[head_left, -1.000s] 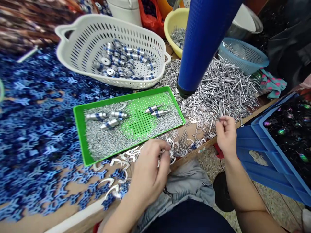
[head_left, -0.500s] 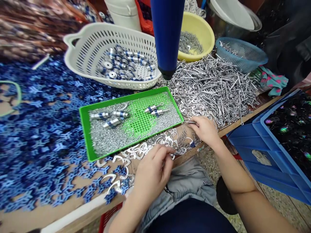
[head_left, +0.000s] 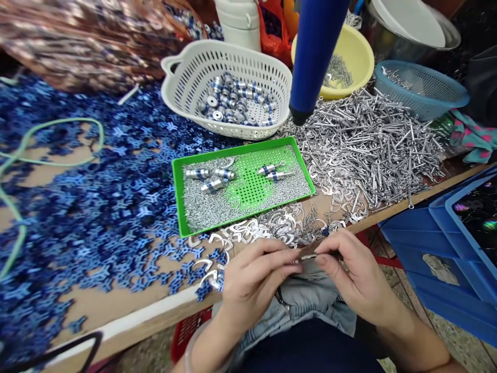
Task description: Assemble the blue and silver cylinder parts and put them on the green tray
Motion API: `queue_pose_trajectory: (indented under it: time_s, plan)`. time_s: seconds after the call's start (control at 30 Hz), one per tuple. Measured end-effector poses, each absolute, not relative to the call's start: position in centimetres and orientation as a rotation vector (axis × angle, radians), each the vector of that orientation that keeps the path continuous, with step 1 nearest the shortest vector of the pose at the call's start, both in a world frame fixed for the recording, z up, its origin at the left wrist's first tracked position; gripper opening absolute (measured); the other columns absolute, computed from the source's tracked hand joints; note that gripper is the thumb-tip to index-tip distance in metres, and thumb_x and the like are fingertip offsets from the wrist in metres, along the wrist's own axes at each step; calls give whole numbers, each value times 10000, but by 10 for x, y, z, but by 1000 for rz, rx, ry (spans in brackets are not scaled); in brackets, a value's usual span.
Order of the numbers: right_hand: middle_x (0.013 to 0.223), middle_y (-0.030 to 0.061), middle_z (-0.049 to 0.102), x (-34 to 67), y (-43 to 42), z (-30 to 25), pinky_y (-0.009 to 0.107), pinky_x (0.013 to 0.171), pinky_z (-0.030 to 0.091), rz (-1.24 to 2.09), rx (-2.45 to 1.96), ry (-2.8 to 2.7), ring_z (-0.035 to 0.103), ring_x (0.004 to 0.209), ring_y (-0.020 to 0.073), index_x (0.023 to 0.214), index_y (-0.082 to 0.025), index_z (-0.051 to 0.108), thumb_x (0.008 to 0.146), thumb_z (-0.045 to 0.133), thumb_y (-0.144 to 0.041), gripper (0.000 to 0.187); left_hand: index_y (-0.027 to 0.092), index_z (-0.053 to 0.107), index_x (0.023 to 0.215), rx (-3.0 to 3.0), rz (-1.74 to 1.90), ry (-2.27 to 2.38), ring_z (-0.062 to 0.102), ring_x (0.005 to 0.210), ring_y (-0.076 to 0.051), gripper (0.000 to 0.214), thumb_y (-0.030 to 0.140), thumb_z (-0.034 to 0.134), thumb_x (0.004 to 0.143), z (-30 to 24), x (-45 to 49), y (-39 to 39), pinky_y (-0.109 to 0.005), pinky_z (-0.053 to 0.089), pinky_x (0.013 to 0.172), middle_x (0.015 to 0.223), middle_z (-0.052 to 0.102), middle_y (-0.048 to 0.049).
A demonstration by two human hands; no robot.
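My left hand (head_left: 252,280) and my right hand (head_left: 351,277) meet over my lap at the table's front edge. Between their pinched fingertips is a small silver metal pin (head_left: 308,256); both hands grip it. Just beyond them lie curved silver clips (head_left: 272,228) on the wood. A green perforated tray (head_left: 179,207) holds tiny silver screws and several silver-and-blue cylinders (head_left: 212,178). A large heap of silver pins (head_left: 373,145) covers the table to the right.
A blue tool handle (head_left: 316,52) hangs over the table. Behind stand a white basket (head_left: 186,67) of cylinders, a yellow bowl (head_left: 359,52) and a blue sieve (head_left: 430,98). Blue plastic crosses (head_left: 97,207) cover the left side. Blue crates (head_left: 446,243) stand at right.
My right hand left the pin heap with a pin and came back to meet my left hand near my lap. The view swung to the left.
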State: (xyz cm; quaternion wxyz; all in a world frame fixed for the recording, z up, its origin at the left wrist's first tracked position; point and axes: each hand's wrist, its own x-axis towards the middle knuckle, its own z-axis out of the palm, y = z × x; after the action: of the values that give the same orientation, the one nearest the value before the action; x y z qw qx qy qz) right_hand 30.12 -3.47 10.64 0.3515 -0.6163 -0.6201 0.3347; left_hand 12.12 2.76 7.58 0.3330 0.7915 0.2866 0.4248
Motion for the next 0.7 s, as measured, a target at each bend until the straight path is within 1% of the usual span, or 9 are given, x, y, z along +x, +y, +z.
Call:
queue_pose_trajectory:
  time_s: [0.13, 0.27, 0.33, 0.4, 0.47, 0.53, 0.6, 0.63, 0.7]
  plan:
    - [734, -2, 544, 294, -34, 113, 256, 619, 386, 617, -1559, -1839, 466, 696, 127, 866, -198, 479, 899, 469, -165, 48, 191, 640, 985, 2202, 1059, 783, 615, 692, -112, 169, 154, 626, 820, 75, 115, 29, -218, 514, 589, 801, 633, -22]
    - [708, 12, 549, 286, -35, 112, 281, 608, 374, 537, -1583, -1932, 449, 682, 147, 847, -193, 478, 899, 453, -150, 72, 180, 637, 995, 2386, 1005, 800, 595, 655, -118, 166, 144, 591, 839, 77, 110, 29, -226, 479, 555, 788, 633, -31]
    - [766, 20, 567, 281, -35, 107, 287, 639, 392, 677, -1580, -1830, 479, 723, 151, 888, -204, 488, 897, 467, -176, 36, 176, 638, 996, 2443, 984, 788, 585, 648, -129, 162, 155, 577, 847, 78, 110, 28, -234, 465, 542, 784, 633, -39]
    - [809, 12, 572, 276, -33, 98, 270, 634, 408, 1017, -1525, -1568, 508, 726, 138, 968, -227, 484, 880, 517, -248, 97, 181, 630, 1021, 2422, 952, 738, 589, 682, -141, 185, 146, 559, 853, 80, 111, 26, -241, 474, 566, 812, 638, -50]
    - [758, -18, 551, 273, -28, 89, 235, 572, 397, 1425, -1352, -1190, 502, 646, 109, 1000, -243, 480, 834, 588, -343, 222, 199, 594, 1100, 2252, 899, 709, 592, 724, -142, 268, 126, 567, 844, 81, 112, 22, -239, 488, 610, 846, 634, -49]
    - [628, -58, 475, 272, -23, 81, 208, 495, 340, 1663, -1140, -840, 413, 519, 76, 913, -234, 508, 786, 629, -423, 257, 237, 495, 1238, 1925, 861, 737, 588, 770, -140, 453, 130, 612, 813, 82, 112, 18, -234, 503, 655, 891, 618, -40]
    - [554, -76, 400, 273, -20, 77, 202, 469, 299, 1688, -1033, -664, 333, 472, 63, 825, -221, 533, 774, 629, -459, 262, 270, 413, 1319, 1531, 829, 752, 581, 825, -140, 549, 173, 616, 818, 81, 111, 17, -233, 516, 706, 957, 598, -42]
    - [548, -75, 392, 273, -20, 77, 203, 468, 294, 1645, -1049, -659, 324, 472, 64, 810, -220, 544, 787, 617, -452, 245, 276, 422, 1318, 1335, 826, 734, 583, 848, -139, 515, 199, 592, 838, 80, 112, 17, -236, 520, 737, 986, 593, -45]
    - [590, -57, 447, 273, -24, 79, 209, 492, 332, 1488, -1198, -795, 386, 514, 77, 841, -229, 562, 833, 579, -387, 158, 266, 530, 1228, 966, 828, 683, 604, 882, -133, 353, 221, 534, 878, 79, 113, 20, -236, 520, 797, 1010, 604, -43]
